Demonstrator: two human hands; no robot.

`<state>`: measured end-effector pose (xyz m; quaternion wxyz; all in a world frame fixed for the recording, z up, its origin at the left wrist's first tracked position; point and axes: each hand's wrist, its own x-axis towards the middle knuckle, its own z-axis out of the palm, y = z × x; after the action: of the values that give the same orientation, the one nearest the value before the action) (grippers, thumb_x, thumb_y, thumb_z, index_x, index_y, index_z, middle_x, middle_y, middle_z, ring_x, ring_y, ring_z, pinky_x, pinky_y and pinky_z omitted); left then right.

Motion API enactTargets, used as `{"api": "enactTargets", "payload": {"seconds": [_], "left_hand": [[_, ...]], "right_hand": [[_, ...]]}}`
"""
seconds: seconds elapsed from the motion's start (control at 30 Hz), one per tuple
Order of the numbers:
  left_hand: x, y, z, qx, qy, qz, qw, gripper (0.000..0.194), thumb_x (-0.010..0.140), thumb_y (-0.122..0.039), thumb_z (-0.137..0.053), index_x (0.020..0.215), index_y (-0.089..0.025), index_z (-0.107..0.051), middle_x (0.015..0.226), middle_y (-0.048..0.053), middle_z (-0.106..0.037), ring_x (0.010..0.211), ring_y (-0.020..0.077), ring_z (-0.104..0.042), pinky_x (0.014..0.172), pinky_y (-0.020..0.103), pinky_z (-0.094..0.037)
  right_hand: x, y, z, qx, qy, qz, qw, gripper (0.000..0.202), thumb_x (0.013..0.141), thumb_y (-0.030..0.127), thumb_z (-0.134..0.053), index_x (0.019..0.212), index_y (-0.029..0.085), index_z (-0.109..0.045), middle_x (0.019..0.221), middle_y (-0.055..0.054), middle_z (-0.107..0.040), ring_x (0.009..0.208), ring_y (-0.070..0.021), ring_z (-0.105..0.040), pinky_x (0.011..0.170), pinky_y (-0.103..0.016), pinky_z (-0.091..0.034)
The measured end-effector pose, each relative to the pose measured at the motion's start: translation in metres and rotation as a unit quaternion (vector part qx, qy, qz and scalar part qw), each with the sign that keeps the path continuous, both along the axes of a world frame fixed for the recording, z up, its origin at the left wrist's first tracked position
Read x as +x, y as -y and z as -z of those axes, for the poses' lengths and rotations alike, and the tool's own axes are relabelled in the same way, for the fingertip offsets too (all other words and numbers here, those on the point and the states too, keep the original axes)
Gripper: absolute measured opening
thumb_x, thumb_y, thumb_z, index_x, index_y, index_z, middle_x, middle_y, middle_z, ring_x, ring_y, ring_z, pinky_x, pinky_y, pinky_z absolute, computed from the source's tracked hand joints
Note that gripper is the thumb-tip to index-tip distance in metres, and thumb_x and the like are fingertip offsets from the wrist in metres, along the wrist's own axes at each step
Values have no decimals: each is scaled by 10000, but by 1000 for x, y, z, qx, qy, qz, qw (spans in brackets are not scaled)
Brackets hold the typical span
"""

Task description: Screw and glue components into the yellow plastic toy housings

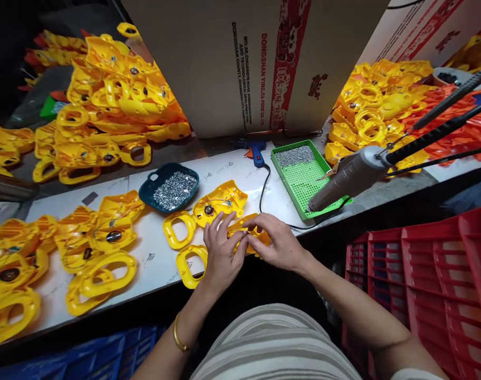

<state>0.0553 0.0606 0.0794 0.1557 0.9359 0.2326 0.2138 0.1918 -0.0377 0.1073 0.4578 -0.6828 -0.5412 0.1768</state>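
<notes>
My left hand (223, 252) and my right hand (277, 241) meet at the table's front edge over a yellow plastic shell half (260, 237). Thumb and forefinger of each hand come together at a tiny dark part, too small to name; the left hand's other fingers are raised. Just behind lies another yellow shell half (228, 198), hollow side up, with a round metal part and thin wires inside. Two yellow ring-shaped pieces rest to the left, one ring (179, 230) behind the other ring (191, 267), which my left hand is close to.
A dark tray (148, 192) of small screws, a blue glue gun (257, 153) and a green basket (278, 174) of screws sit on the table. A grey electric screwdriver (343, 177) hangs at right. Yellow shells (114, 232) line the left; a red crate (426, 264) stands right.
</notes>
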Motion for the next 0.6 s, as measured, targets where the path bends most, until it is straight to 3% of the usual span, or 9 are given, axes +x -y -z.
{"api": "enactTargets", "payload": {"seconds": [0.1,0.23,0.4,0.6], "left_hand": [[2,-2,-2,40,-25,19,999,201,898,-244,-510,941,-253,-707,1409,106,-479,1364,345,-322,1083,645,-224],[-1,-2,-9,59,-51,33,996,197,886,-212,-529,945,-262,-711,1420,107,-462,1374,359,-307,1083,666,-192],[0,2,-9,-36,26,18,999,169,907,-272,-560,1028,-257,-677,1353,97,-525,1335,311,-355,1064,604,-307],[10,11,-4,-125,96,4,987,97,902,-268,-588,892,-250,-683,1273,65,-586,1307,265,-382,1078,547,-340]], "right_hand": [[5,5,-2,11,13,-24,1000,225,853,205,-574,1069,187,-631,994,-77,-679,920,-173,-616,845,-318,-497],[9,9,2,9,6,-26,1000,137,890,212,-546,906,185,-680,838,-54,-699,782,-153,-628,756,-292,-507],[10,16,8,-45,-114,28,992,131,867,228,-572,901,185,-691,826,-30,-727,709,-126,-652,652,-234,-496],[6,19,7,-51,-149,48,986,154,871,270,-566,871,176,-688,765,-22,-702,653,-113,-624,578,-208,-475]]}}
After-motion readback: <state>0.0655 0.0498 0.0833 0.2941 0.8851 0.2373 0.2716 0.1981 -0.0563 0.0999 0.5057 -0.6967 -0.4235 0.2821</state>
